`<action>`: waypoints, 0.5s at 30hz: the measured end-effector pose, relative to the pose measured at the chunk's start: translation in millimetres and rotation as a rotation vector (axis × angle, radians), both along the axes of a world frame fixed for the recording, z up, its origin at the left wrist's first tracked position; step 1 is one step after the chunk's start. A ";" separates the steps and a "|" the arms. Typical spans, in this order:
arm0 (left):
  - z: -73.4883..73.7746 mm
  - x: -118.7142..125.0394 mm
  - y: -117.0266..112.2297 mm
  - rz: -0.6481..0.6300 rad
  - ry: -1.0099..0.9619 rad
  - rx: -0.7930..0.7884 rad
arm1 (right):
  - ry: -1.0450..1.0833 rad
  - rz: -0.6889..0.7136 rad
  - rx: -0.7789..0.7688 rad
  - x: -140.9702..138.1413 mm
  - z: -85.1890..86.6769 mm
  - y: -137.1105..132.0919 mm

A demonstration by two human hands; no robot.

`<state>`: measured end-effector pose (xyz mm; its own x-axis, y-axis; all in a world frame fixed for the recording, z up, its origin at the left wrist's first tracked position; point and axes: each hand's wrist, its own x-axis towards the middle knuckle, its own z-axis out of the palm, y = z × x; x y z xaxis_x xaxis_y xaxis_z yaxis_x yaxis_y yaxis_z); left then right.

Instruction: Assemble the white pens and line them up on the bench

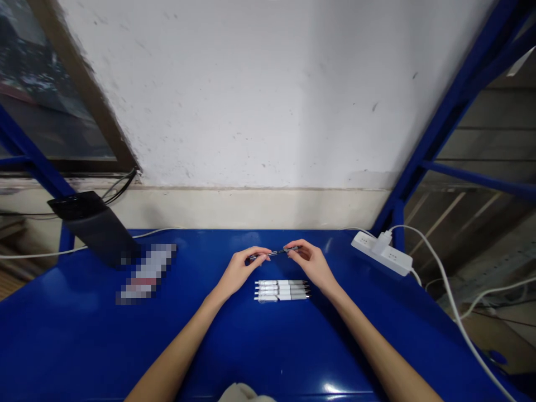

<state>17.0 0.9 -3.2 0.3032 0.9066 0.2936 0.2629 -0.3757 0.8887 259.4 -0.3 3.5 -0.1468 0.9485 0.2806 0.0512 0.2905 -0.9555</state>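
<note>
Between my two hands is a dark pen (276, 253), held level just above the blue table. My left hand (247, 265) pinches its left end between thumb and fingers. The right end is pinched by my right hand (309, 262). Closer to me, several white pens (281, 290) lie side by side in a neat row, their dark tips pointing right. Neither hand touches that row. Fingers cover both ends of the dark pen, so its ends are partly hidden.
A white power strip (382, 252) with a plug and cable sits at the right rear. On the left stand a dark container (98, 229) and a blurred-out pale item (148, 272). Blue metal posts (435, 134) rise at both sides of the blue table (234, 346), before a white wall.
</note>
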 end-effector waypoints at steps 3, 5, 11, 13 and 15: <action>1.5 1.0 -1.7 -0.006 0.016 0.000 | -0.018 0.039 -0.010 -4.7 -0.8 -4.0; 3.5 1.6 -2.8 -0.009 0.019 0.010 | -0.035 0.023 -0.020 -6.5 -0.8 -6.1; 6.9 3.8 -5.1 -0.007 0.025 0.046 | -0.170 -0.027 -0.073 -4.6 0.2 -7.1; 6.4 3.8 -4.6 0.014 0.007 0.034 | -0.152 -0.024 -0.046 -2.7 0.7 -5.3; 6.3 3.6 -3.9 0.035 -0.005 0.030 | -0.108 0.007 -0.001 -0.8 1.6 -3.5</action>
